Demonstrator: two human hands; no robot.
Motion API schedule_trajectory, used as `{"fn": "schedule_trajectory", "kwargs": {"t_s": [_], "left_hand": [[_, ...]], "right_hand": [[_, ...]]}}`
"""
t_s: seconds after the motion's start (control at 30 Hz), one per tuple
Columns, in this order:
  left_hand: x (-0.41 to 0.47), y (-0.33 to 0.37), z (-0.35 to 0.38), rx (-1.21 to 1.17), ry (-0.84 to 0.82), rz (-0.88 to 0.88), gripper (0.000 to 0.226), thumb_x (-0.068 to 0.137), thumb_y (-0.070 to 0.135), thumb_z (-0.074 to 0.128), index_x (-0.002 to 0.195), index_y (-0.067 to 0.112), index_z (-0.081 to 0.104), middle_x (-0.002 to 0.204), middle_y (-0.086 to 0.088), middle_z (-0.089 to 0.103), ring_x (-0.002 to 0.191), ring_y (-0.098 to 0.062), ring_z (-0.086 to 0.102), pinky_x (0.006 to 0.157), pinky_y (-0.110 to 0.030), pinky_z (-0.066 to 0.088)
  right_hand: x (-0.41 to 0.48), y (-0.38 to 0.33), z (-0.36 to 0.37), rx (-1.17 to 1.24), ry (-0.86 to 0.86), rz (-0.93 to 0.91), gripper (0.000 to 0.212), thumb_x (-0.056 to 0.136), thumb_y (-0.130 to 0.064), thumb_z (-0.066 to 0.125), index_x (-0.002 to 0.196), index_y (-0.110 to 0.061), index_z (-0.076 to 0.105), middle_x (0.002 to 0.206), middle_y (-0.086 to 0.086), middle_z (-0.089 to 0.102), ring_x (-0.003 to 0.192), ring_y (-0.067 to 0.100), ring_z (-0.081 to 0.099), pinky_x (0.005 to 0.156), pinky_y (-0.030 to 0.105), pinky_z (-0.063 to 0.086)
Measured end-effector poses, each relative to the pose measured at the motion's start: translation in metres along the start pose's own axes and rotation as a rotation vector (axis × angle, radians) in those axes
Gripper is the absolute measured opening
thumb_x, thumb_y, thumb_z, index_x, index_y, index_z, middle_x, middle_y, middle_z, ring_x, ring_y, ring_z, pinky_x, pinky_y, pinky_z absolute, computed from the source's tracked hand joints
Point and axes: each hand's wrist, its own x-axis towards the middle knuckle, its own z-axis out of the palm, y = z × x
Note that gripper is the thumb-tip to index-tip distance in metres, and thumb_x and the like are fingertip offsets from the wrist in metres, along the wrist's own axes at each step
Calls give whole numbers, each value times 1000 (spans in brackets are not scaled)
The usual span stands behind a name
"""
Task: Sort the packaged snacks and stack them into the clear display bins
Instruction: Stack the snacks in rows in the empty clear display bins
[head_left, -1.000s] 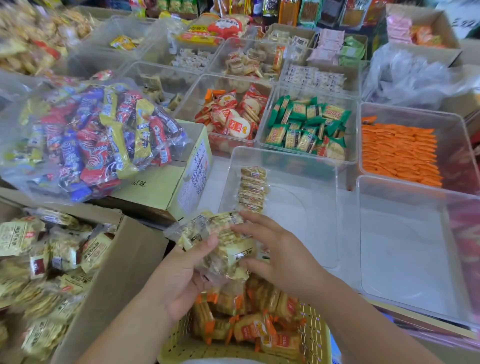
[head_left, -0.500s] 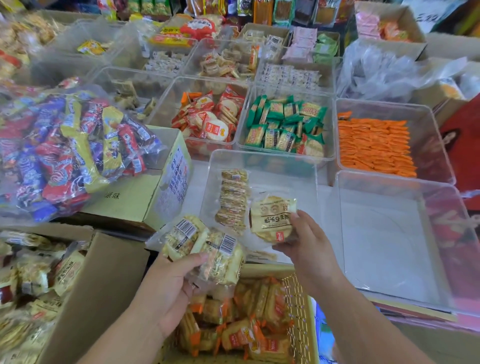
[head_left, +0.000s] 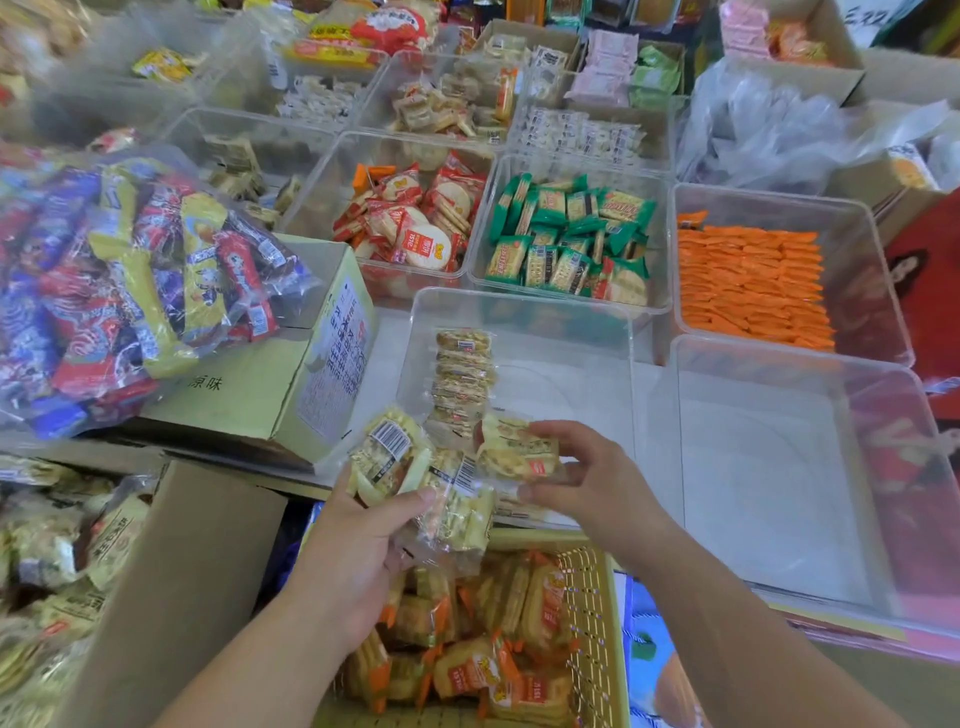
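Clear plastic pretty much everywhere. Biggest thing is the bag of mixed wrapped snacks, slumped on a pale green carton up and to the left of the left fingers. Off to the right of the right fingers sits an empty clear bin, and just ahead of both sets of fingertips is the near clear bin, with bins of red packets, green packets and orange packets lined up well beyond it. Below the fingers, under both wrists, there's a yellow mesh basket full of orange-trimmed cracker packs. The left hand grips a fanned bunch of pale yellow packets, barcodes facing up, thumb clamped across the front; the other fingers are hidden behind the wrappers, so I can't say how they sit. The right hand pinches one single packet between thumb and curled fingertips, held at the near left corner of the near bin. Right past those fingertips a row of packets of the same kind stands on edge along the bin's left side, and the pinched one is at the near end of that row. Can't tell if it's touching the row or the bin floor.
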Motion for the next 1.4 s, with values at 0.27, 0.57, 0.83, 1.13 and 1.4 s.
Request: {"fn": "schedule_trajectory", "kwargs": {"t_s": [0.27, 0.57, 0.83, 1.13, 1.4], "left_hand": [[-2, 6, -25, -121, 91, 67, 122, 75, -1, 74, 161, 45, 1, 77, -23, 75, 82, -21, 79, 104, -69, 44], [-3, -1, -45, -251, 110, 65, 130, 65, -1, 79, 160, 47, 6, 121, -41, 60, 98, -21, 77, 70, -56, 62], [-4, 0, -46, -388, 73, -36, 68, 75, 0, 76, 139, -2, 51, 129, -22, 68, 102, -42, 73, 71, -52, 63], [-20, 2, -28, -358, 65, -60, 55, 67, 9, 80, 119, -2, 64, 127, -12, 67, 65, -34, 63, 84, -60, 60], [-38, -2, -5, -180, -14, -73, 60, 81, 48, 67, 129, 11, 67, 119, -19, 74, 105, -38, 74, 89, -56, 60]], "right_hand": [[75, 40, -22, -971, -177, 222, 53, 90, -49, 71, 134, -21, 61, 131, 4, 62, 113, 23, 58, 82, 27, 43], [93, 59, 1, -732, -456, 503, 61, 99, -44, 55, 156, -35, 33, 157, 3, 36, 124, 26, 48, 97, 40, 53], [81, 53, -3, -765, -399, 399, 68, 102, -48, 50, 160, -28, 23, 167, 3, 24, 149, 26, 31, 115, 36, 27], [-10, -20, 18, -594, -378, -310, 89, 74, -65, 74, 147, -66, 24, 161, -31, 15, 148, -2, 22, 114, 29, 30], [-46, -16, 35, -573, -191, -568, 55, 90, -53, 65, 143, -40, 56, 154, -14, 45, 140, 4, 42, 114, 30, 39]]}}
